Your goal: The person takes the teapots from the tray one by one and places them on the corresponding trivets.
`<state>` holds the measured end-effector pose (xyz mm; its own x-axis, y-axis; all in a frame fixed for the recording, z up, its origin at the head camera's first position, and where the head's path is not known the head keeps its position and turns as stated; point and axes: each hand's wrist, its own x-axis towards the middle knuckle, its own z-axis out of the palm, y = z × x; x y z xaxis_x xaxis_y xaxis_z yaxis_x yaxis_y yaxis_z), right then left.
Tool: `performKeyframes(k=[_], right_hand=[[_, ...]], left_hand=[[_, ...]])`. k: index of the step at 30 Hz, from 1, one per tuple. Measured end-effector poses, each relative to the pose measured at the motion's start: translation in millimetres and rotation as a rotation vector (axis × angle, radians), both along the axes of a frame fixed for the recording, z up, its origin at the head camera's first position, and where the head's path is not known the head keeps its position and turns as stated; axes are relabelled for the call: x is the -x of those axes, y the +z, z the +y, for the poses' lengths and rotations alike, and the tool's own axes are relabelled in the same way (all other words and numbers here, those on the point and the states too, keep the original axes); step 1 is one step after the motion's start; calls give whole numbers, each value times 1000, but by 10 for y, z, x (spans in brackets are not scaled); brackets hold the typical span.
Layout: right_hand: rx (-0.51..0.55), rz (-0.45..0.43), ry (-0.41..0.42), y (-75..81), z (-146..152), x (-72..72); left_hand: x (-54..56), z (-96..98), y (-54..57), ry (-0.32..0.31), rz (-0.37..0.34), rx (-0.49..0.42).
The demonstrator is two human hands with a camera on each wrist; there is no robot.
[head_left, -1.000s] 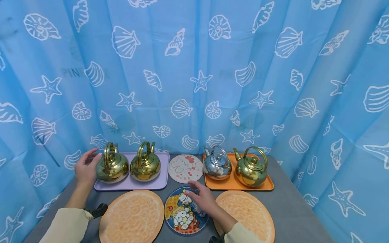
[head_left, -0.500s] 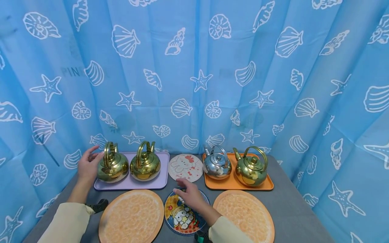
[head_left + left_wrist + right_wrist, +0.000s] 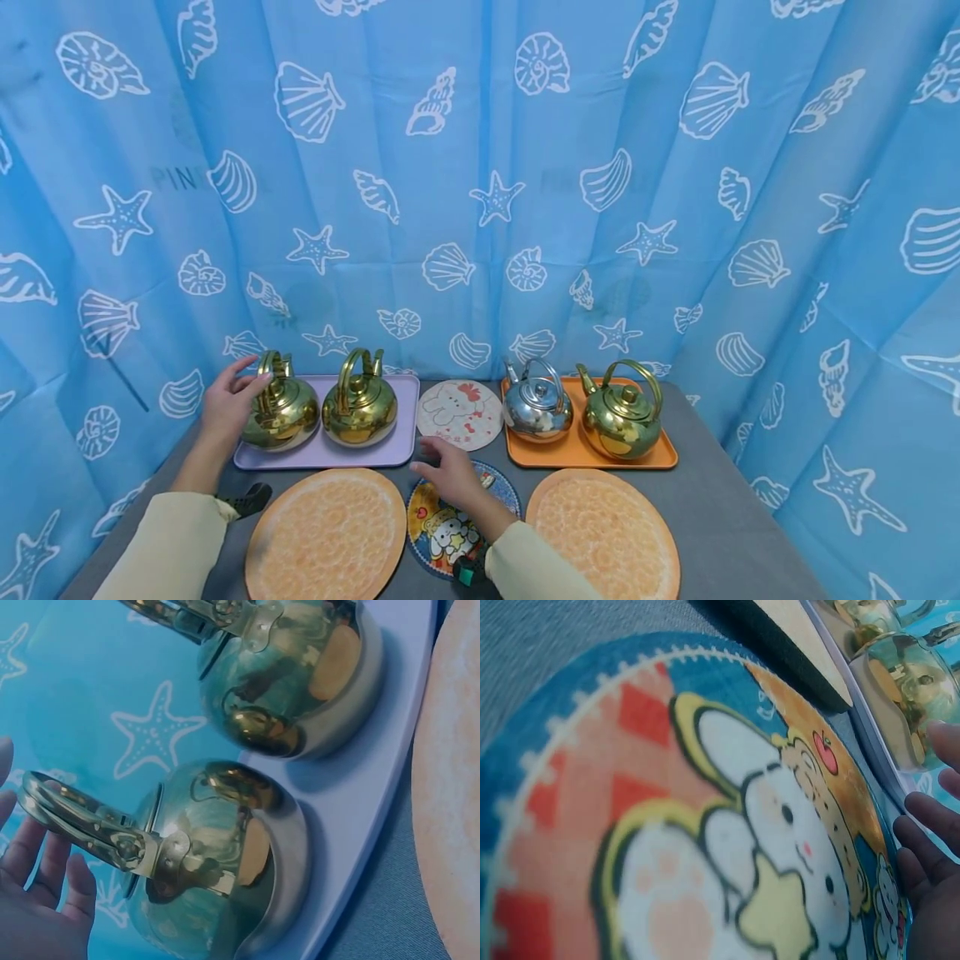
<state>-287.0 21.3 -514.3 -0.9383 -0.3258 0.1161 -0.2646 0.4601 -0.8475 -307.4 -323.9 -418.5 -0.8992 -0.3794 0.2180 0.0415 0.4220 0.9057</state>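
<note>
Scant gap between purple-tray kettles (image 3: 360,418)

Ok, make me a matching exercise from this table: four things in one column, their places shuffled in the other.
1. left hand
2. silver kettle
3. purple tray
4. right hand

A. beneath two gold kettles
B. by the far edge of the blue mat
C. on the orange tray
D. at the leftmost kettle

Pairs: 1-D; 2-C; 3-A; 4-B

Forward-down head view, wrist close-ups, kettles (image 3: 360,418) shared
</note>
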Motion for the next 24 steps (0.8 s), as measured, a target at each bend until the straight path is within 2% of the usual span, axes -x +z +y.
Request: performKeyframes(k=[11, 24], right_hand=[[-16, -28, -40, -29, -131, 50], [-80, 87, -123, -119, -206, 129]], left_hand=[[-9, -6, 0, -71, 11, -15], [-34, 47, 38, -82, -1, -105]])
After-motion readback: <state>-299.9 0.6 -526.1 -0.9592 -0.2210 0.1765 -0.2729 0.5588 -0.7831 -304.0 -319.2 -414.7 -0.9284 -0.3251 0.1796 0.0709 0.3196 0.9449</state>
